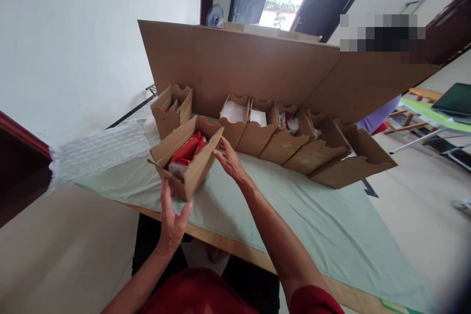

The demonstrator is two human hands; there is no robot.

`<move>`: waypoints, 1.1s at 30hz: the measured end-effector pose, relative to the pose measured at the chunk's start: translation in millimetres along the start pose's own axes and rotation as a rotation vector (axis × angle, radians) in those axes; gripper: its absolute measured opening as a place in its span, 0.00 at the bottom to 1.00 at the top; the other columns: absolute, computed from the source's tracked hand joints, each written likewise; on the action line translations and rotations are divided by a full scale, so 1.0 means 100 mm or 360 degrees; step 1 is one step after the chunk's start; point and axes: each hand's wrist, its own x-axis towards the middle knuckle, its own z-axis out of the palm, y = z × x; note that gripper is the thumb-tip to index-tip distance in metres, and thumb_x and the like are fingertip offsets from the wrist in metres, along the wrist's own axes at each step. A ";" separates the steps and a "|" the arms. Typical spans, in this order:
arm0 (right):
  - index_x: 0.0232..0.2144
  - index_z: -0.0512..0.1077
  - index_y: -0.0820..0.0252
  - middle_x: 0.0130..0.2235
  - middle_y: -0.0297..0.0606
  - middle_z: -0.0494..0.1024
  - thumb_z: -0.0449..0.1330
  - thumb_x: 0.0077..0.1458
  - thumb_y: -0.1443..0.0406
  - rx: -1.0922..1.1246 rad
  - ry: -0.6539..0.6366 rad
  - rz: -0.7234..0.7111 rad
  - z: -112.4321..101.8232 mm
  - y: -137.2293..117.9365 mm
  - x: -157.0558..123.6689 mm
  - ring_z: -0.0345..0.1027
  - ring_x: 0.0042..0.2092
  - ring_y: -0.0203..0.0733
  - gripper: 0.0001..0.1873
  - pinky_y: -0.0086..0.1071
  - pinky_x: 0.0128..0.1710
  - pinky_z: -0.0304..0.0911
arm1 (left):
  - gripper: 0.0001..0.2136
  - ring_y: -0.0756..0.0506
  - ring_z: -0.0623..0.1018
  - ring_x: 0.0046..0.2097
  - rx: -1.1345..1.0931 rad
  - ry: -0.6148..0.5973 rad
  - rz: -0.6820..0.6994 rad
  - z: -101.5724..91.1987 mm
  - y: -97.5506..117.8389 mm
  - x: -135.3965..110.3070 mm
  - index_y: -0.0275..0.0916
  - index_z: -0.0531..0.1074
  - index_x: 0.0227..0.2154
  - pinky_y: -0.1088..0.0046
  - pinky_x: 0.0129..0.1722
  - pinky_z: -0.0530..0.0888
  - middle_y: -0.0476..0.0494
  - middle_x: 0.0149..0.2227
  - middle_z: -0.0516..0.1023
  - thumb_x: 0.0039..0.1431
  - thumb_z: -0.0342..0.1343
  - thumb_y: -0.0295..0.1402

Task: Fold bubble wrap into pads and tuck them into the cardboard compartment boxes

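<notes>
An open-topped cardboard box (201,169) sits tilted above the cloth-covered table, held between my two hands. Red packets (187,152) and a clear plastic-wrapped item (178,170) lie inside it. My left hand (173,218) supports its near end from below, thumb spread to the right. On the far right side, my right hand (230,159) presses its fingers against the box wall. Just behind stands a similar cardboard box (172,117) with small items in it. The box's underside is hidden.
Several cardboard boxes stand in a row to the right, including one with white contents (235,112). A tall cardboard panel (250,61) rises behind them. Bubble wrap (99,152) hangs over the left edge of the green cloth (235,206). A laptop (454,100) is at far right.
</notes>
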 end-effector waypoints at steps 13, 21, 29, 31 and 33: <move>0.70 0.57 0.58 0.70 0.49 0.62 0.49 0.63 0.40 0.0076 0.0108 0.0007 0.36 0.03 -0.04 0.58 0.68 0.54 0.42 0.51 0.68 0.54 | 0.52 0.29 0.55 0.72 0.0314 0.0293 0.0016 0.28 -0.33 0.30 0.39 0.44 0.72 0.44 0.69 0.57 0.22 0.70 0.51 0.52 0.70 0.43; 0.66 0.62 0.55 0.66 0.46 0.69 0.48 0.67 0.46 0.0117 0.0257 0.0016 0.37 0.10 -0.09 0.64 0.64 0.50 0.33 0.48 0.64 0.60 | 0.45 0.29 0.45 0.75 0.0487 0.0167 0.0162 0.60 -0.40 0.61 0.38 0.40 0.72 0.41 0.70 0.52 0.23 0.73 0.44 0.59 0.61 0.37; 0.53 0.76 0.56 0.62 0.49 0.72 0.60 0.58 0.60 -0.0096 0.0242 0.0156 0.29 0.69 -1.01 0.68 0.62 0.53 0.21 0.48 0.60 0.66 | 0.43 0.26 0.53 0.72 0.0615 0.0155 0.0077 0.65 -0.33 0.97 0.38 0.47 0.70 0.36 0.65 0.60 0.22 0.70 0.50 0.56 0.62 0.36; 0.49 0.78 0.55 0.62 0.47 0.73 0.60 0.58 0.62 -0.0116 0.0257 0.0117 0.32 0.76 -1.12 0.67 0.63 0.52 0.17 0.48 0.64 0.62 | 0.44 0.26 0.55 0.71 0.0579 0.0181 0.0066 0.73 -0.32 1.06 0.38 0.45 0.71 0.38 0.65 0.61 0.23 0.69 0.51 0.56 0.63 0.37; 0.47 0.78 0.55 0.62 0.47 0.73 0.60 0.58 0.64 -0.0133 0.0283 0.0100 0.35 0.78 -1.17 0.67 0.63 0.51 0.15 0.47 0.65 0.60 | 0.45 0.26 0.54 0.71 0.0562 0.0239 0.0054 0.82 -0.35 1.21 0.37 0.45 0.70 0.39 0.66 0.60 0.22 0.69 0.51 0.55 0.64 0.38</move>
